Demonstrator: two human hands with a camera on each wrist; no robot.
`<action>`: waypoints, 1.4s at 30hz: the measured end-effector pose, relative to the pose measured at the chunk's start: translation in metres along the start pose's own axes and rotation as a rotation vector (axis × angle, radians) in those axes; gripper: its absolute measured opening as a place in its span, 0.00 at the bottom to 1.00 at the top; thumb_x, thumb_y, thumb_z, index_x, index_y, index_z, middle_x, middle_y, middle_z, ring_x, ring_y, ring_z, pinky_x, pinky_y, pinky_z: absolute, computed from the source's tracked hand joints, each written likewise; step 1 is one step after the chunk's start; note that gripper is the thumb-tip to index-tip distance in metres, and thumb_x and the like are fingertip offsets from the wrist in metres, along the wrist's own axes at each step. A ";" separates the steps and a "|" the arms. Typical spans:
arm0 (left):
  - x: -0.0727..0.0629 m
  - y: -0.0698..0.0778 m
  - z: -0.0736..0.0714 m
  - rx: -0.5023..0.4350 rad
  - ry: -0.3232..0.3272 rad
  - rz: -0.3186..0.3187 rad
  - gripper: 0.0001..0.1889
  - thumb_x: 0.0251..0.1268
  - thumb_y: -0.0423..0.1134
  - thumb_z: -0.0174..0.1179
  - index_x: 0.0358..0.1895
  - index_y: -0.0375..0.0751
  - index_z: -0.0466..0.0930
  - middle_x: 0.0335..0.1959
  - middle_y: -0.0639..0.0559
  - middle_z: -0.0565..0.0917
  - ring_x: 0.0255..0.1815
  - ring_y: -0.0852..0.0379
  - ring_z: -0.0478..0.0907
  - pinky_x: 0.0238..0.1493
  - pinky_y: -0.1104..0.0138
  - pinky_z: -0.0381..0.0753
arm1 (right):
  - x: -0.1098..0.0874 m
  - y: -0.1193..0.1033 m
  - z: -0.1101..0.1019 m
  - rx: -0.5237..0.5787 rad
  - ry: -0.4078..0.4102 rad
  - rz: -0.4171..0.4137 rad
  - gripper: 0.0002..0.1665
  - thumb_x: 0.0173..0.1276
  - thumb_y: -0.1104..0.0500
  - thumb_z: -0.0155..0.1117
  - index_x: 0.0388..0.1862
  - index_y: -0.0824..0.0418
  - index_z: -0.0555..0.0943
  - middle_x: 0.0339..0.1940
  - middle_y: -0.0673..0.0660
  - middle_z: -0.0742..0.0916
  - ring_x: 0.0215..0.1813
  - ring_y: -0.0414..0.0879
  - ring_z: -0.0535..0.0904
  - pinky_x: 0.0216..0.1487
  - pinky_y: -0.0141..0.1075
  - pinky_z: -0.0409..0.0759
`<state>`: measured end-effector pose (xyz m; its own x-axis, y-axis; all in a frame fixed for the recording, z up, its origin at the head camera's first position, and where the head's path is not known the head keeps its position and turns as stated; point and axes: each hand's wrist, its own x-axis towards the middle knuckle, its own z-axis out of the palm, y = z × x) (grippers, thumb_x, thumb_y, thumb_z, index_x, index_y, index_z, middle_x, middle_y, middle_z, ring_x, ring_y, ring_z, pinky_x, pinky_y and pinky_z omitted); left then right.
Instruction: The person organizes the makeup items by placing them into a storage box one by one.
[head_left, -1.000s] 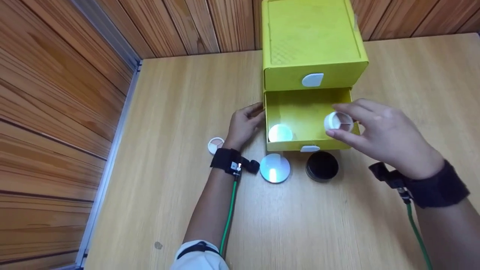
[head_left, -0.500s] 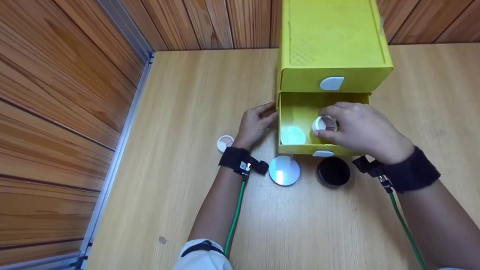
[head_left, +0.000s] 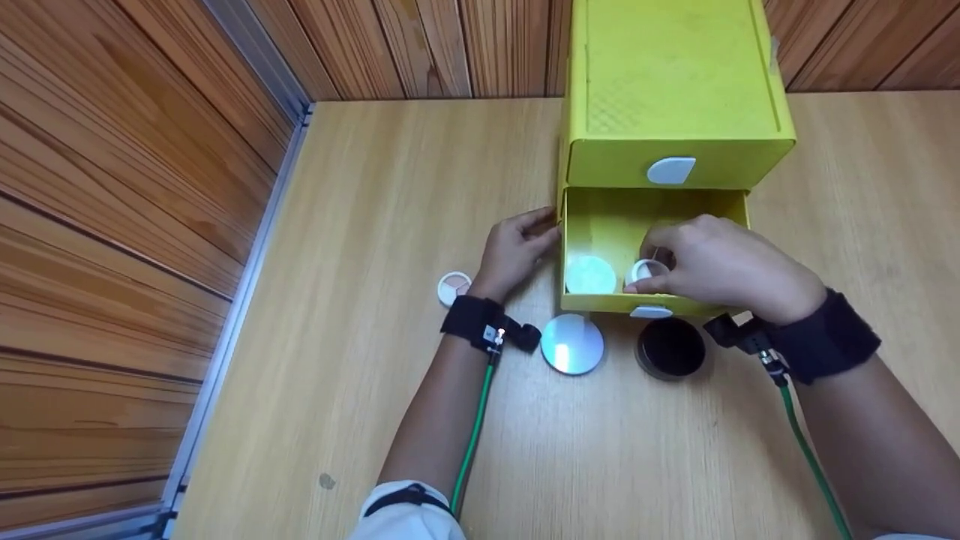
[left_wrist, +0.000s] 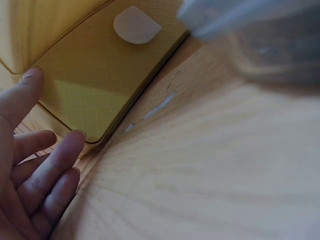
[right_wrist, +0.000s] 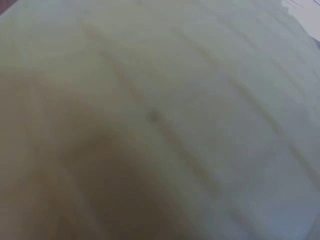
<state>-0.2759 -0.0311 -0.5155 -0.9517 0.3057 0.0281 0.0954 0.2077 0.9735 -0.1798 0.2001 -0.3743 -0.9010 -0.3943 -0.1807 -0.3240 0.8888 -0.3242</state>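
Pinches white case [head_left: 641,269] between thumb and fingers of right hand [head_left: 724,262], near six o'clock inside drawer [head_left: 600,302], presumably to clear pale disc [head_left: 589,275] at nine. Touches drawer's nine-o'clock side with loosely spread fingers of left hand [head_left: 510,251], likely for steadiness.

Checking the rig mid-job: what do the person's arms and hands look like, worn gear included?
The left hand and right hand are ungloved, each with a black wristband, a small black camera and a green cable. The pale left sleeve bears a narrow black strap; the right sleeve barely shows.
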 end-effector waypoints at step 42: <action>-0.004 -0.024 -0.042 -0.021 0.082 0.020 0.19 0.66 0.35 0.63 0.59 0.36 0.79 0.51 0.49 0.84 0.46 0.61 0.82 0.43 0.68 0.81 | 0.007 0.008 0.011 0.172 0.676 -0.303 0.08 0.66 0.64 0.67 0.44 0.64 0.85 0.36 0.53 0.87 0.36 0.42 0.79 0.38 0.30 0.74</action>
<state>-0.2865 -0.0762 -0.5293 -0.9705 0.2321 0.0653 0.1094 0.1826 0.9771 -0.1858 0.2015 -0.3879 -0.7785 -0.3374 0.5293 -0.5858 0.6934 -0.4195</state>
